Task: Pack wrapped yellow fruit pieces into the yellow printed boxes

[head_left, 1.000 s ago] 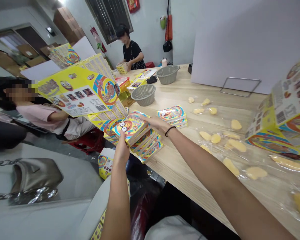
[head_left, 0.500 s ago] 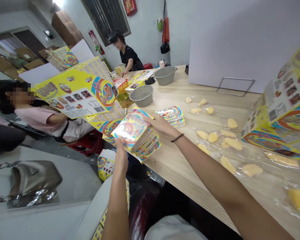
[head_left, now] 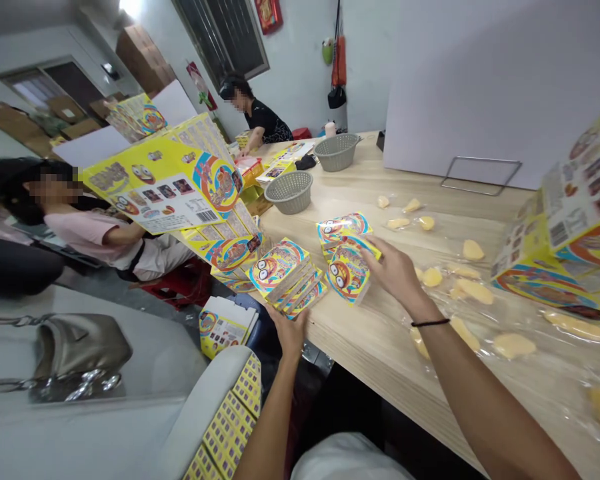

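My right hand (head_left: 397,273) grips a small yellow picture box (head_left: 349,272), its printed cartoon face tilted toward me; whether more than one box is in the grasp I cannot tell. Just behind stands a low stack of the same boxes (head_left: 333,225), partly covered by the held one. At the table's left edge is a taller stack of small boxes (head_left: 280,267), slightly fanned. My left hand (head_left: 289,330) touches its near lower side with thumb and fingers apart.
Plastic-wrapped yellow pieces (head_left: 473,291) lie on the right of the table. Two grey baskets (head_left: 289,192) stand farther back. Large yellow cartons (head_left: 155,183) rise at left, and another carton (head_left: 570,233) at right. Two people (head_left: 93,230) sit beyond. A padded chair (head_left: 215,387) is below left.
My right hand has left the left stack and moved right, now gripping a box by the low stack. The left hand has shifted right and down to the stack's near side.
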The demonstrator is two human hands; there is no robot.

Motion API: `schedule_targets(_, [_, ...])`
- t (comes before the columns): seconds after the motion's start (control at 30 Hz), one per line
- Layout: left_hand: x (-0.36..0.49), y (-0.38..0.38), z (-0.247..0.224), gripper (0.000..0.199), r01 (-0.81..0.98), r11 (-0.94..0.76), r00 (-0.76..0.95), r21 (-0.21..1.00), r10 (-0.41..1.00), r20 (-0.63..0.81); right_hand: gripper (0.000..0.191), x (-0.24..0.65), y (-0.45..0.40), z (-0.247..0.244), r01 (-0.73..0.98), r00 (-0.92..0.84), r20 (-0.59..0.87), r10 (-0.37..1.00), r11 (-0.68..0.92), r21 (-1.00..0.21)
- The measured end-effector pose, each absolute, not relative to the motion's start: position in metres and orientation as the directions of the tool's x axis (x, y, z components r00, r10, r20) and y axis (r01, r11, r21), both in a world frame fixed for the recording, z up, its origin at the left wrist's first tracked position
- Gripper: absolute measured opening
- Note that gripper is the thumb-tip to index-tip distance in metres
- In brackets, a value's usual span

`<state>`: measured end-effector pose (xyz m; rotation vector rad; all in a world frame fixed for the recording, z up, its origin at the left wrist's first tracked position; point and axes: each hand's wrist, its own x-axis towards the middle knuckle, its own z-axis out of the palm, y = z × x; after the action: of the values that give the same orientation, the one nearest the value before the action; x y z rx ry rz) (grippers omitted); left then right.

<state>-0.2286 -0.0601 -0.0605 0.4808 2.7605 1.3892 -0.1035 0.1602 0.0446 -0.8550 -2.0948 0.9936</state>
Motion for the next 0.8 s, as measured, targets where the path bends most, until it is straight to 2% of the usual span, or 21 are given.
schedule_targets(0.07, [-0.233, -0.058, -0.059, 0.101, 0.276, 0.591, -0.956, 0.758, 0.254, 0.149, 0.042, -0.106, 0.158, 0.048, 0.298, -0.563, 0.392, 0.727, 0.621, -0.725])
schedule_targets(0.13, [-0.236, -0.056, -0.059, 0.099, 0.282, 0.613, -0.957, 0.738, 0.233, 0.172, 0.044, -0.112, 0.153, 0.045, 0.289, -0.617, 0.428, 0.661, 0.696, -0.657])
schedule_targets(0.3, [-0.241, -0.05, -0.061, 0.093, 0.268, 0.612, -0.961, 0.744, 0.226, 0.16, 0.047, -0.123, 0.135, 0.036, 0.199, -0.732, 0.388, 0.56, 0.721, -0.664])
schedule_targets(0.4, [-0.241, -0.053, -0.06, 0.093, 0.267, 0.595, -0.961, 0.758, 0.227, 0.16, 0.046, -0.111, 0.144, 0.038, 0.215, -0.674, 0.326, 0.663, 0.598, -0.772])
schedule_targets(0.47, [-0.24, -0.059, -0.058, 0.094, 0.282, 0.579, -0.958, 0.765, 0.217, 0.189, 0.044, -0.098, 0.153, 0.036, 0.234, -0.62, 0.219, 0.754, 0.443, -0.865])
schedule_targets(0.53, [-0.24, -0.066, -0.052, 0.095, 0.304, 0.568, -0.953, 0.765, 0.193, 0.236, 0.038, -0.088, 0.155, 0.027, 0.245, -0.636, 0.105, 0.764, 0.329, -0.912])
schedule_targets(0.67, [-0.245, -0.073, -0.035, 0.1, 0.389, 0.458, -0.921, 0.8, 0.193, 0.337, 0.027, -0.088, 0.129, -0.007, 0.239, -0.747, 0.012, 0.665, 0.285, -0.928])
schedule_targets(0.73, [-0.251, -0.071, -0.026, 0.096, 0.384, 0.352, -0.919, 0.854, 0.24, 0.314, 0.028, -0.101, 0.113, -0.021, 0.233, -0.745, 0.024, 0.666, 0.295, -0.927])
schedule_targets(0.8, [-0.256, -0.067, -0.018, 0.089, 0.329, 0.292, -0.925, 0.898, 0.29, 0.245, 0.037, -0.12, 0.102, -0.025, 0.203, -0.734, 0.068, 0.675, 0.314, -0.927])
